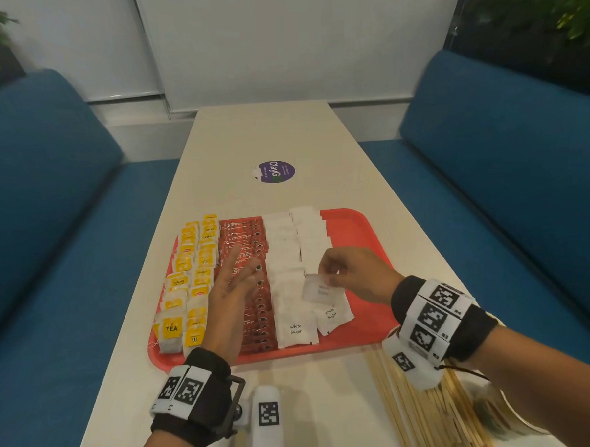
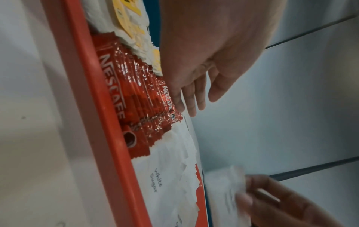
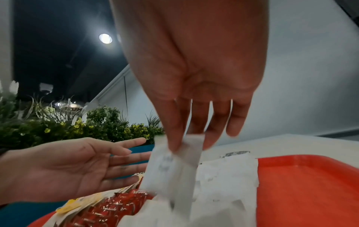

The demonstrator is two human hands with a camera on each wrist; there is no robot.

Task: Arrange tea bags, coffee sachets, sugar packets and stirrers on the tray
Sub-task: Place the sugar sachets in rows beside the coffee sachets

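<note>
Head view, tray: the red tray [image 1: 355, 227] lies on the white table [image 1: 282, 135], filled from its 9 o'clock side with yellow-tagged tea bags [image 1: 187, 283], red Nescafé sachets [image 1: 253, 294] and two columns of white sugar packets [image 1: 289, 275]; the 3 o'clock strip is bare.
Head view, right hand: the right hand [image 1: 354, 275] pinches one sugar packet [image 1: 321, 288] by its top edge, above the near gap in the right sugar column.
Head view, left hand: the left hand [image 1: 230, 291] hovers flat over the coffee row, fingers straight and spread, holding nothing.
Head view, stirrers: wooden stirrers [image 1: 429, 407] lie off the tray on the table at 5 o'clock.
Left wrist view: the left hand's fingertips [image 2: 191, 110] are extended above the sachets [image 2: 136, 98]; whether they touch is unclear. The pinched packet [image 2: 221, 184] shows blurred at 5 o'clock.
Right wrist view: thumb and forefinger [image 3: 174, 138] nip the packet [image 3: 170, 165], which hangs above the laid sugar [image 3: 223, 176]; the other fingers are loose.
Step in hand: probably filling in the second sugar column.
Next move: likely lower the packet flat into the gap, overlapping its neighbours, then release; the stirrers would suit the bare strip.
</note>
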